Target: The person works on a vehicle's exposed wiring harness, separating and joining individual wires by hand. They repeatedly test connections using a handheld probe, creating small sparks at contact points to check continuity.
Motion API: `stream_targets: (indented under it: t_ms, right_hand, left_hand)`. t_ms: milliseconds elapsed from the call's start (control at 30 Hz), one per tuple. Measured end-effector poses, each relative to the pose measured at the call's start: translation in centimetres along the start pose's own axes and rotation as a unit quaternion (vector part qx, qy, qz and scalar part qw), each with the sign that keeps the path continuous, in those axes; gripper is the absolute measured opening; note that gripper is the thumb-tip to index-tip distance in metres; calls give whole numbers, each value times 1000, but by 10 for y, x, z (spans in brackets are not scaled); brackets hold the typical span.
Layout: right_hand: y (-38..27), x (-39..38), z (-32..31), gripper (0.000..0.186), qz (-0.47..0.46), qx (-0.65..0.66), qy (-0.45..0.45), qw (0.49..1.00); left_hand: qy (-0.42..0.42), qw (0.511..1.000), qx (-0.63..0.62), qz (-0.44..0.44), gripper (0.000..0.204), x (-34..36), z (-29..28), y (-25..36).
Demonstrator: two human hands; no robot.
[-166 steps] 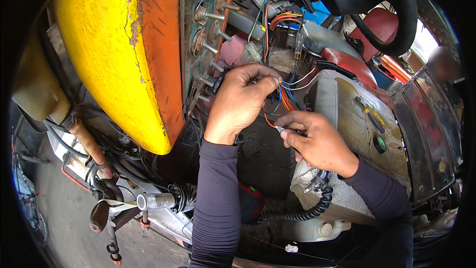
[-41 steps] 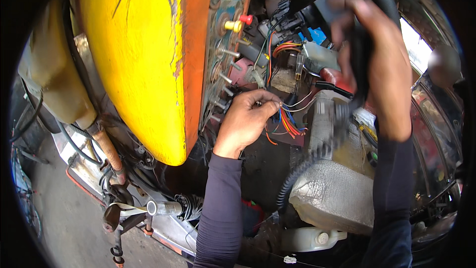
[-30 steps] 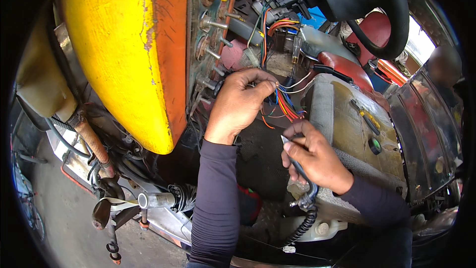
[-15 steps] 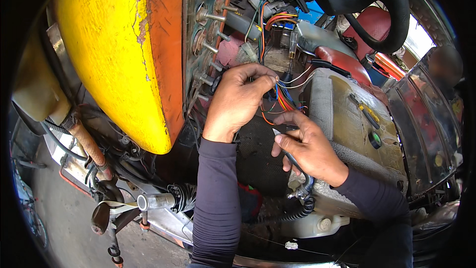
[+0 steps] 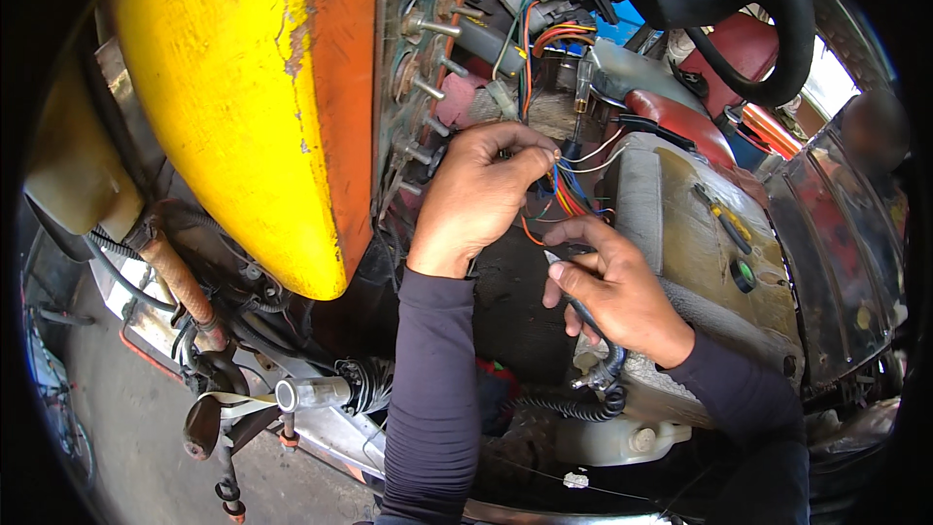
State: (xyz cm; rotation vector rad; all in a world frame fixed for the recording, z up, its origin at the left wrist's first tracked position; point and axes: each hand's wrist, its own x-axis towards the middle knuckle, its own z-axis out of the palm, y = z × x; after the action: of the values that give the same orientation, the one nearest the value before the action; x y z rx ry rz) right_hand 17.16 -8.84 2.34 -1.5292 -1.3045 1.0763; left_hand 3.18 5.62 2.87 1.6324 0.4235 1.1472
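My left hand (image 5: 476,190) pinches the end of a thin wire between thumb and fingertips, at the top of a loose bundle of coloured wires (image 5: 569,196). Red, orange, yellow, blue and white strands spread out from there. Just below and to the right, my right hand (image 5: 637,311) is closed around a slim dark tool (image 5: 585,318) with a pale pointed tip. That tip points up and left, close under an orange wire; I cannot tell whether they touch. The exact kind of tool is partly hidden by the fingers.
A worn seat (image 5: 680,282) at right carries yellow-and-black pliers (image 5: 727,222) and a tape roll (image 5: 742,275). The steering wheel (image 5: 792,39) is upper right. Metal studs (image 5: 428,87) jut out beside the yellow-and-orange panel (image 5: 233,107). A white jug (image 5: 622,442) lies below.
The whole view has shifted slightly, so things appear a little further right. Both hands keep nearly the same pose and hold.
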Motion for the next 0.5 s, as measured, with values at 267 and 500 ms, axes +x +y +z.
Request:
stream_targets:
  t_ms: [267, 500]
  right_hand:
    - [0, 0, -3, 38, 9, 42, -9, 999]
    - [-1, 2, -4, 38, 11, 60, -6, 998]
  left_hand:
    - [2, 1000, -2, 14, 19, 1, 0, -5]
    - [-2, 1000, 4, 11, 19, 2, 0, -5]
